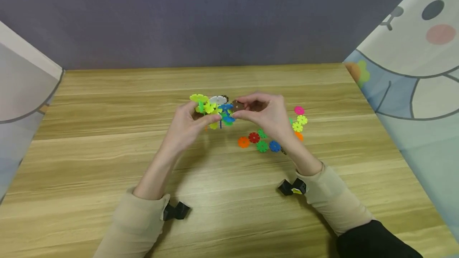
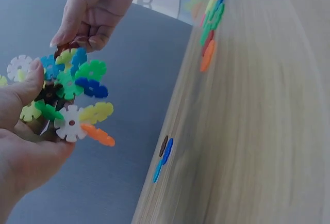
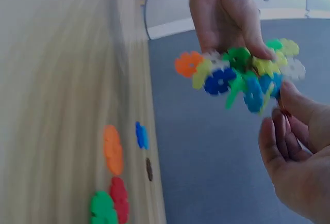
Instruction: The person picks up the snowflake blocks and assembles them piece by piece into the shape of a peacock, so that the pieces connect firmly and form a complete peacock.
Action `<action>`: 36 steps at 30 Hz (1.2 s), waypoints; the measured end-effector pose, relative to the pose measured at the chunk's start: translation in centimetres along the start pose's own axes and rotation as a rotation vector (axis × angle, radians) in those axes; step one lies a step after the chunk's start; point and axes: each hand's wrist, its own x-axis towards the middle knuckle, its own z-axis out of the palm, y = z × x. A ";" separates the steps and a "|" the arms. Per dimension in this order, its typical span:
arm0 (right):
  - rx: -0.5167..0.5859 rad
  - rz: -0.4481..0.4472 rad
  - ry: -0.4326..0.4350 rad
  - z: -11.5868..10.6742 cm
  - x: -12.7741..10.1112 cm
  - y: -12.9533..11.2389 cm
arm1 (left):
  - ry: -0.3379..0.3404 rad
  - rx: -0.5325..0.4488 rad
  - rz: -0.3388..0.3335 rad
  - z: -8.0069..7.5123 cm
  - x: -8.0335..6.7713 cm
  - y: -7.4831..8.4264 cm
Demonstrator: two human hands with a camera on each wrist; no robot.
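Note:
My left hand (image 1: 184,127) holds up a cluster of interlocking notched plastic discs (image 1: 210,108), gripping it between thumb and fingers. Yellow, white, green, blue, orange and dark brown discs jut out at many angles, as with the white disc (image 2: 71,123) at its lower side in the left wrist view. From the other side, my right hand (image 1: 269,112) pinches a brown disc (image 1: 238,106) by its edge. That disc meets the cluster near its blue discs, where fingers and other pieces partly hide the contact in both wrist views.
Loose discs lie on the wooden table (image 1: 107,130), among them orange (image 1: 244,142), red (image 1: 254,137), green (image 1: 262,146), blue (image 1: 275,146) and pink (image 1: 299,110), some behind the right forearm. A grey panel (image 1: 201,19) rises at the back, and printed panels flank both sides.

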 end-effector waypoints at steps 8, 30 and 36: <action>0.023 0.020 -0.053 0.0 0.3 0.2 | -0.023 0.000 -0.001 -0.3 -0.1 -0.2; -0.157 0.128 -0.560 -9.8 2.1 7.8 | 0.089 -0.386 -0.093 0.0 0.6 0.2; -0.285 0.094 -0.654 -11.1 2.1 9.5 | 0.087 -0.391 -0.088 0.0 0.6 0.2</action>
